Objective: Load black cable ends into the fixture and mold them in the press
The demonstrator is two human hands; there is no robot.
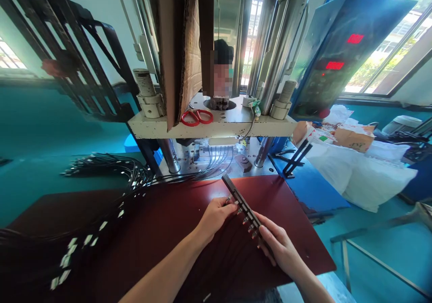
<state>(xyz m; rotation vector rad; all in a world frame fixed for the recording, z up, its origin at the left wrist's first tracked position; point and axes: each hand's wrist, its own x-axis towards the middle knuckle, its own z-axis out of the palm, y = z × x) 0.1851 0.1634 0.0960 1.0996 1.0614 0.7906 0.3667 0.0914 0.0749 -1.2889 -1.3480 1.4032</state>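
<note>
A dark metal bar (248, 213) with a row of small metal pins along its lower edge is held tilted above the brown tabletop (162, 244). My right hand (278, 242) is wrapped round the bar's near end, thumb on top. Close to the bar's middle, my left hand (216, 217) pinches a small metal piece against its edge; the fingers partly hide it. Behind the bar, thin cables (216, 157) run from a metal fixture (202, 153) on the press bed toward the left.
The press plate (219, 130) spans the back between steel columns, with red-handled scissors (197, 117) on it. Black cables (111, 204) with white tags cover the table's left. Pliers (286, 154) lie on a blue surface at right, near white sacks (367, 172). Another person is behind the press.
</note>
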